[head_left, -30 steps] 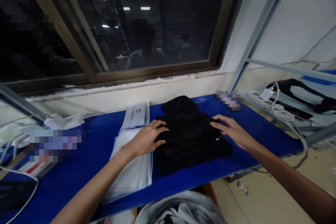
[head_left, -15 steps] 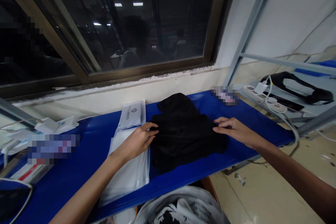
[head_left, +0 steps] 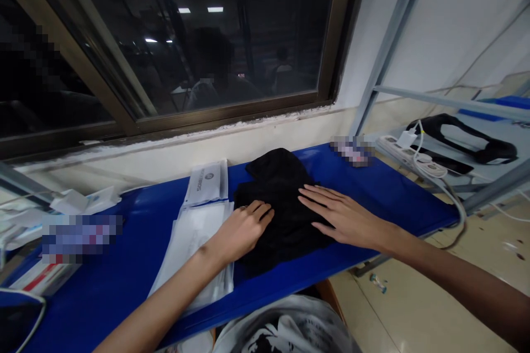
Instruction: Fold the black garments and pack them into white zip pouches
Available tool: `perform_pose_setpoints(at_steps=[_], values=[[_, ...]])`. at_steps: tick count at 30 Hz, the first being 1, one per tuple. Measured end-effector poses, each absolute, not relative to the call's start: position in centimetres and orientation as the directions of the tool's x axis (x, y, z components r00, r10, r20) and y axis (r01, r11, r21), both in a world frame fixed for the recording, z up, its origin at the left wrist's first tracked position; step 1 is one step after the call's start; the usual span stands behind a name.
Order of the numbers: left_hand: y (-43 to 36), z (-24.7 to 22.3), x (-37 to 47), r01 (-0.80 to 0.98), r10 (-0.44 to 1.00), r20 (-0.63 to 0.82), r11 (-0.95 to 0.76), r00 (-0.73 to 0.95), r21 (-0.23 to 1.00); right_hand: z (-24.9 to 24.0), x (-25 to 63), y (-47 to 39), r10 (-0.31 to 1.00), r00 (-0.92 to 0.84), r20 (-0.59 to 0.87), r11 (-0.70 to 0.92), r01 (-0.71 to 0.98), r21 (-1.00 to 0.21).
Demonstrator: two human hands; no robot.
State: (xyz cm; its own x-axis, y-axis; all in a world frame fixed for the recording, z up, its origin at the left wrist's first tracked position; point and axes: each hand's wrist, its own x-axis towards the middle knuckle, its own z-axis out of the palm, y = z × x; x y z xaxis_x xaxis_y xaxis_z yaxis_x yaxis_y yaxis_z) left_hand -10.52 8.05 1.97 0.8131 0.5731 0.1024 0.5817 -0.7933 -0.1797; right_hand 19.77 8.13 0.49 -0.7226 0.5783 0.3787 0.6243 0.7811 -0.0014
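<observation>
A folded black garment (head_left: pixel 285 220) lies on the blue tabletop (head_left: pixel 120 265), a rounded, hood-like part at its far end. My left hand (head_left: pixel 248 226) rests on the garment's left half, fingers bent a little and together on the cloth, gripping nothing that I can see. Flat on the right side lies my right hand (head_left: pixel 339 215), its fingers stretched out and slightly spread. Beside the garment on the left are clear-and-white plastic bags (head_left: pixel 194 253); the far one (head_left: pixel 207 182) carries a printed logo. My left forearm passes over part of the near bags.
Power strips with white chargers stand at the left (head_left: pixel 86 198) and right (head_left: pixel 414 151). A red-and-white box (head_left: pixel 45 276) and a cable are at the left edge. A window sill runs behind the table; a metal post (head_left: pixel 381 66) rises at the right.
Both hands have moved inward from the garment's side edges onto its top. My right hand has let go of the edge and spread flat. The garment's right side looks narrower.
</observation>
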Motion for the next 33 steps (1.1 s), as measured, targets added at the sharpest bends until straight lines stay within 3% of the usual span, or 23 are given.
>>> perform_pose_setpoints(at_steps=[3,5,13,15,17,21,23,25,27,29,31,33], values=[[8.4,1.1,-10.3,0.568,0.570,0.066,-0.789,0.819,-0.234,-0.5,20.4,8.7,0.588,-0.756,0.286,0.778,0.626,0.057],[8.7,1.0,-10.4,0.593,0.584,0.103,-0.785,0.805,-0.180,-0.5,20.8,8.8,0.607,-0.745,0.278,0.763,0.644,0.062],[10.9,2.6,-11.6,0.642,0.724,0.333,-0.689,0.604,0.336,1.0,19.3,9.3,0.667,-0.647,0.370,0.699,0.715,-0.009],[11.4,3.5,-12.2,0.633,0.765,0.343,-0.644,0.546,0.429,1.4,19.6,9.8,0.698,-0.551,0.456,0.658,0.745,-0.107],[11.7,4.6,-12.9,0.612,0.815,0.308,-0.574,0.491,0.544,2.0,20.3,10.0,0.745,-0.443,0.498,0.632,0.708,-0.315],[11.9,6.5,-14.4,0.493,0.840,0.095,-0.400,0.534,0.773,2.7,21.2,10.4,0.869,-0.360,0.339,0.479,0.441,-0.759],[12.1,6.8,-14.8,0.492,0.806,0.005,-0.366,0.592,0.790,2.2,21.1,10.9,0.903,-0.335,0.269,0.386,0.358,-0.850],[12.4,6.7,-14.8,0.536,0.813,0.017,-0.399,0.582,0.744,1.6,20.7,11.8,0.924,-0.282,0.259,0.348,0.337,-0.875],[12.9,6.5,-14.6,0.597,0.845,0.146,-0.476,0.515,0.646,1.2,20.3,12.7,0.918,-0.218,0.331,0.392,0.377,-0.839],[13.1,6.4,-14.4,0.647,0.827,0.326,-0.562,0.458,0.515,1.1,20.1,13.2,0.854,-0.165,0.494,0.508,0.471,-0.721],[12.8,6.2,-14.2,0.669,0.754,0.458,-0.644,0.471,0.371,1.1,20.3,13.0,0.678,-0.214,0.703,0.674,0.562,-0.480],[11.6,5.7,-13.9,0.661,0.671,0.491,-0.714,0.555,0.229,0.8,20.8,12.3,0.432,-0.411,0.803,0.818,0.553,-0.158]])
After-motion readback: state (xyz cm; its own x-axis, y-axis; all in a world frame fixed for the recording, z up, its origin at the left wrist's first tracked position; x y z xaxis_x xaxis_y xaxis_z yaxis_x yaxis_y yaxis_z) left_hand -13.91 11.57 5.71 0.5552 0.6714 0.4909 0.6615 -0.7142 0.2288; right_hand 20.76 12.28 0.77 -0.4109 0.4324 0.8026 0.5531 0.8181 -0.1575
